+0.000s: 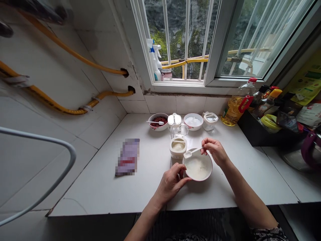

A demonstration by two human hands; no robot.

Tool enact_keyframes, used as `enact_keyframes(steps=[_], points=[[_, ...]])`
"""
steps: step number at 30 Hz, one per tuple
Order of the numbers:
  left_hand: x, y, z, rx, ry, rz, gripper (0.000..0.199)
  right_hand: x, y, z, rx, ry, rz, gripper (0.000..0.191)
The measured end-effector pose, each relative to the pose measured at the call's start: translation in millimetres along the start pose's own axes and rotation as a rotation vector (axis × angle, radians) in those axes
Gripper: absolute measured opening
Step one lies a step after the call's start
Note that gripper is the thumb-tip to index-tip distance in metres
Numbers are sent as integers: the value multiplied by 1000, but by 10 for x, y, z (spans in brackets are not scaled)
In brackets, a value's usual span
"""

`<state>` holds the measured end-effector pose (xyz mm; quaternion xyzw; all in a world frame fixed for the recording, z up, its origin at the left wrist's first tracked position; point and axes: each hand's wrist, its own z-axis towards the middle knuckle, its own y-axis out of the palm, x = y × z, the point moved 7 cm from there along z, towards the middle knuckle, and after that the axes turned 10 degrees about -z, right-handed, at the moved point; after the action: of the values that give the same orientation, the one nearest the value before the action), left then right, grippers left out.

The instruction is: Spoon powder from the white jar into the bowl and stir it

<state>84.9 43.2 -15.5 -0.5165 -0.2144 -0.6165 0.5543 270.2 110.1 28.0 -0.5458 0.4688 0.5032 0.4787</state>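
Note:
A white bowl (199,168) with pale, whitish contents stands near the middle of the counter. My left hand (173,180) grips its left rim, thumb low on the side. In my right hand (214,151) is the handle of a small white spoon (188,154), pinched between the fingertips; its scoop end is over the bowl's upper left rim. Just left of the spoon, an open white jar (178,152) holds a pale substance, its clear lid (179,130) raised at the back. Whether the scoop carries anything is hard to tell.
Behind are a bowl of dark red bits (158,129), a bowl of white stuff (193,128) and two lidded jars (174,119). A purple packet (127,157) lies left. An oil bottle (232,110) and a black box (253,134) of bottles stand right.

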Motion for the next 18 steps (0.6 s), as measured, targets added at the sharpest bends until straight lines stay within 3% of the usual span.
enact_keyframes(steps=[7,10,14,18], points=[[-9,1,1,3,-1,-9,24,-202,15,-138,184,-318,-157,8],[-12,-2,-1,3,-1,-9,24,-311,130,-231,198,-544,-470,6],[-17,-9,-4,8,-11,-11,24,-411,346,-353,144,-863,-874,19],[-12,-9,-3,4,-13,-22,25,-488,269,-403,194,-889,-814,20]])
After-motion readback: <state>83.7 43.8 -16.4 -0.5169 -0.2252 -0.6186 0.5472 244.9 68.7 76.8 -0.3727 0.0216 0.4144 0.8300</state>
